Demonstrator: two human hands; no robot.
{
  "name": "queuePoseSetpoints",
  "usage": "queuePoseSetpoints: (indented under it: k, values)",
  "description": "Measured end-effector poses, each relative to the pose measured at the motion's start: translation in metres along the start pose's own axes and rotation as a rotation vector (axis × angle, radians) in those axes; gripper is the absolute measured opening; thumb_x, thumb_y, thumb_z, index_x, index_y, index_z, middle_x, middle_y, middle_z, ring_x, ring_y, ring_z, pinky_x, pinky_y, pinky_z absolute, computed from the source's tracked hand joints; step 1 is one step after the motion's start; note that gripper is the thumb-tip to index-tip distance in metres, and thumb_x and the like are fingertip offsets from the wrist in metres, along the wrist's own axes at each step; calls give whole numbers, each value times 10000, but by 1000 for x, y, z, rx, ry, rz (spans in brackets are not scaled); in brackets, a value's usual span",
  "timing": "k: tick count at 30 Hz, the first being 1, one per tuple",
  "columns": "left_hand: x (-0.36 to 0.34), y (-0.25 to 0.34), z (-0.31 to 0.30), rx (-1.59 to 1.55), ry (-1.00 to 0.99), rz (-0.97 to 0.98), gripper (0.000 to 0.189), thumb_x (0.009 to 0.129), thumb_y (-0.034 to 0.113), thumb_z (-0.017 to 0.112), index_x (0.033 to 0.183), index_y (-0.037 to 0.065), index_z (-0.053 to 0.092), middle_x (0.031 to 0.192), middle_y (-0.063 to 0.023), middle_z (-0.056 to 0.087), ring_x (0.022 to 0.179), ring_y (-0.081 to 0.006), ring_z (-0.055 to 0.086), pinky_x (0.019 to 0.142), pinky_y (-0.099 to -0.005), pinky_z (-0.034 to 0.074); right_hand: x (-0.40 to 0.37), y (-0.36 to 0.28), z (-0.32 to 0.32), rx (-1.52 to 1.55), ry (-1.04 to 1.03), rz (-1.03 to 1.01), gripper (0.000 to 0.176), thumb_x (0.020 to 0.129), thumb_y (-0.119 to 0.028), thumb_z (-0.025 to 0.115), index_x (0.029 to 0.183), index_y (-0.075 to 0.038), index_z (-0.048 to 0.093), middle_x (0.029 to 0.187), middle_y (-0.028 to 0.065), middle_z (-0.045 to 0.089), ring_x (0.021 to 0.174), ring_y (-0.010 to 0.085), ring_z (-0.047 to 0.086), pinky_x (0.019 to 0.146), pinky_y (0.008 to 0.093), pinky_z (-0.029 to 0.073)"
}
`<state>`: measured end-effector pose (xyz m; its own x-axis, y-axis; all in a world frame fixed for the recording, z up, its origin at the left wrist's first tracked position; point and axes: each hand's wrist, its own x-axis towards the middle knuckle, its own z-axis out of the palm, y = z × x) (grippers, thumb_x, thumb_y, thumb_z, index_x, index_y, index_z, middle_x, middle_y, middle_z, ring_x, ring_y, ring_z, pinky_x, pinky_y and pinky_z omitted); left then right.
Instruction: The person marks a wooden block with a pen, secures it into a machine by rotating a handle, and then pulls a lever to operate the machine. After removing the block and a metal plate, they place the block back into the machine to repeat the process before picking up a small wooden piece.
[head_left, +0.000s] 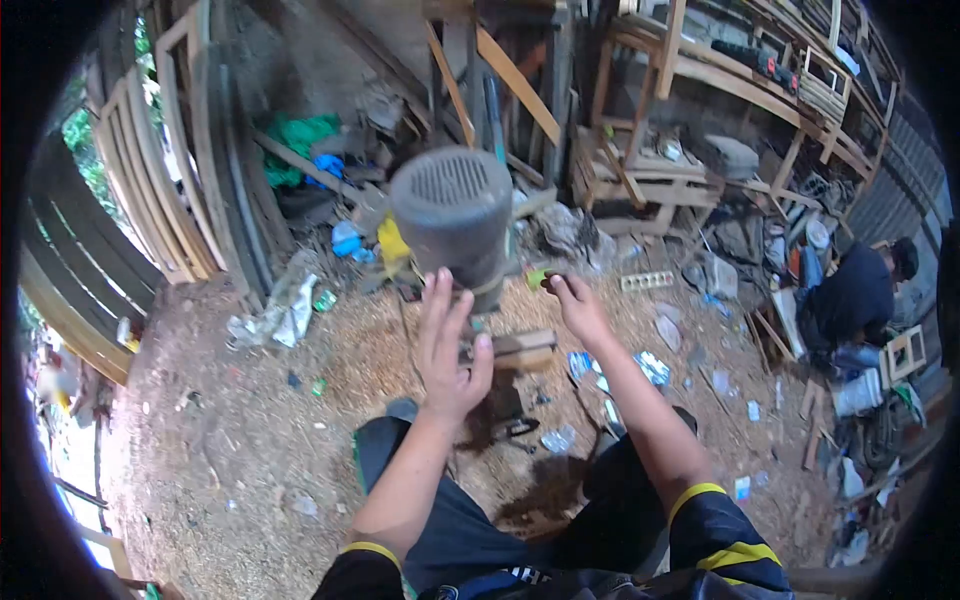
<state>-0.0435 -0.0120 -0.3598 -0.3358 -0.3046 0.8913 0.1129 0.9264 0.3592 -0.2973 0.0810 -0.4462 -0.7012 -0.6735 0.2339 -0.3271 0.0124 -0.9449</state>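
Observation:
In front of me stands a grey machine (450, 215) with an upright, motor-like cylinder and a vented round cap. My left hand (450, 350) is raised palm-on beside its lower part, fingers apart and nothing in them. To the right of the machine, my right hand (580, 308) pinches a small yellow-green piece (536, 278) between thumb and fingers; its kind is too small to make out. Beneath the cylinder a short wooden block (525, 348) lies across, near my left fingertips. Dark parts of the machine show below it, between my knees.
Wood shavings and scattered litter cover the ground (230, 440). Slatted wooden frames (150, 180) lean at the left. A wooden bench (650, 175) and racks stand at the back. At the far right a person (855, 295) in dark clothing crouches among wood scraps and containers.

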Motion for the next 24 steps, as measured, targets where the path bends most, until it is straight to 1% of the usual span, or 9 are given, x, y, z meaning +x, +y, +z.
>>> queuePoseSetpoints:
  k: [4, 5, 10, 11, 14, 15, 18, 19, 24]
  values:
    - [34, 2, -4, 117, -4, 68, 618, 926, 74, 645, 1524, -16, 521, 1661, -282, 407, 1572, -487, 330, 1282, -580, 265, 58, -44, 20, 328, 42, 79, 510, 1125, -409, 548, 1372, 26, 645, 1237, 122, 761, 1105, 233, 696, 967, 349, 513]
    - [46, 7, -4, 128, -1, 51, 638, 938, 77, 635, 1553, -11, 489, 1685, -280, 368, 1587, -488, 296, 1288, -579, 249, 83, -50, 22, 352, -36, 107, 606, 1130, -485, 504, 1463, 13, 595, 1364, 119, 707, 1250, 229, 636, 1061, 354, 469]
    - [80, 19, 6, 269, -58, 8, 720, 934, 84, 637, 1610, -22, 412, 1719, -274, 305, 1603, -513, 231, 1300, -591, 211, 194, -105, 48, 340, -65, -28, 692, 1115, -604, 451, 1523, -53, 550, 1504, 84, 603, 1391, 201, 526, 1210, 393, 333]
    - [80, 21, 8, 294, -43, 11, 727, 916, 75, 650, 1601, -22, 425, 1692, -260, 354, 1591, -512, 260, 1296, -594, 231, 250, -74, 63, 428, -156, -71, 617, 1120, -605, 443, 1376, -77, 632, 1237, 45, 682, 1134, 183, 620, 1032, 367, 454]
    - [75, 16, 10, 302, -12, 24, 733, 900, 66, 664, 1592, -21, 438, 1650, -244, 411, 1574, -506, 300, 1289, -592, 257, 295, -115, 72, 368, -155, -64, 542, 1126, -602, 426, 1185, -111, 645, 936, -10, 609, 822, 154, 557, 786, 340, 455]
    - [76, 14, 11, 315, 1, 37, 726, 889, 58, 669, 1579, -20, 456, 1615, -233, 450, 1557, -497, 333, 1283, -592, 278, 291, -137, 81, 430, -29, -144, 529, 1134, -601, 397, 1035, -128, 613, 795, -43, 495, 679, 133, 436, 640, 333, 377]
    - [72, 1, 12, 343, -3, 70, 706, 890, 56, 666, 1565, -20, 473, 1608, -232, 462, 1550, -494, 346, 1282, -593, 283, 299, -147, 86, 483, -23, 109, 706, 1119, -648, 370, 1241, -5, 633, 983, 38, 565, 901, 190, 526, 863, 376, 457]
    - [72, 0, 14, 344, 10, 68, 685, 894, 67, 655, 1553, -19, 489, 1603, -229, 471, 1541, -492, 361, 1280, -599, 286, 298, -144, 95, 378, 90, -78, 774, 1098, -710, 338, 1278, -17, 631, 1002, 37, 581, 887, 178, 523, 843, 366, 455]
    - [70, -4, 23, 353, 101, 96, 637, 880, 65, 622, 1504, -34, 536, 1567, -229, 511, 1519, -483, 394, 1268, -608, 299, 252, -164, 67, 553, -56, -60, 778, 1087, -739, 320, 1149, -44, 665, 933, 14, 603, 793, 149, 523, 741, 313, 435]
